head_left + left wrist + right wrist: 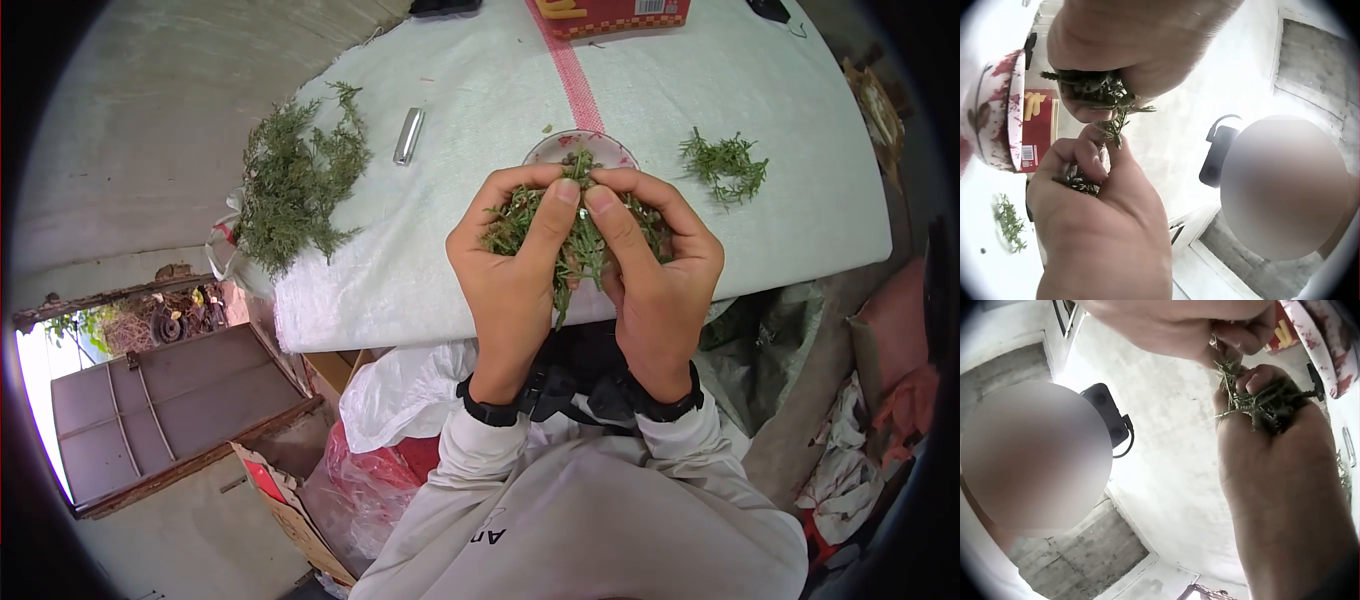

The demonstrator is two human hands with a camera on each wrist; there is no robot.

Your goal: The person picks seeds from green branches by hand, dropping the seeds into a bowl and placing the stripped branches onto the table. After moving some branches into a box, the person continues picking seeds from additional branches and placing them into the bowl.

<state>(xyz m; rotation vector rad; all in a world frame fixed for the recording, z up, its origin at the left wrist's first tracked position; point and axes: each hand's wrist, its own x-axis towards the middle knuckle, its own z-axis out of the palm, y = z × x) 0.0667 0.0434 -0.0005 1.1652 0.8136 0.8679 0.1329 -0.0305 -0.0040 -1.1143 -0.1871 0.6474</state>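
Both hands hold leafy green sprigs (582,250) with scale-like, conifer-type foliage, close over the near part of the table. My left hand (508,265) curls around one part of the bunch, and my right hand (665,265) grips the other. The thumbs are side by side at the top, pinching a stem between thumb and fingertips. Just beyond the hands stands a white bowl (545,147) with red markings, partly hidden by them; its side shows in the left wrist view. A small heap of green sprigs (725,168) lies right of the hands.
A larger pile of green branches (275,190) lies at the table's left side. Between it and the bowl is a slim silver object (408,137). White woven sheeting (400,270) with a red stripe covers the table. A red box (615,18) stands at the far edge. Plastic bags (405,395) sit below.
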